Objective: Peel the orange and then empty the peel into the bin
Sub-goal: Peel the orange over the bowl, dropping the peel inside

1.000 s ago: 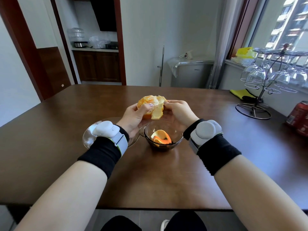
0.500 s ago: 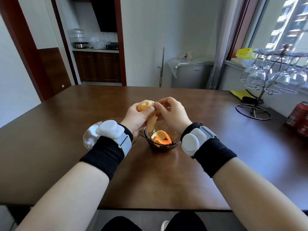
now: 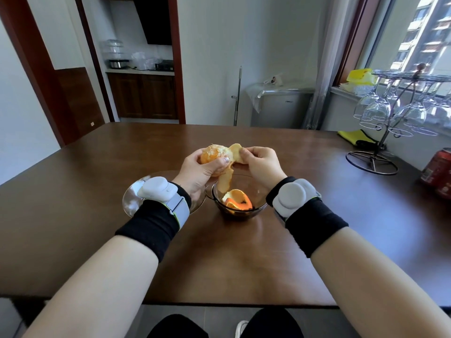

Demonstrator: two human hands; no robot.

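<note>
Above the table's middle, the left hand gripped the orange while the right hand pinched a peel strip dangling over the bowl. Torn free clumsily, it might land outside.

We count one orange in our left hand, one glass bowl below both hands, one glass plate under our left wrist, two red cans far right.
</note>
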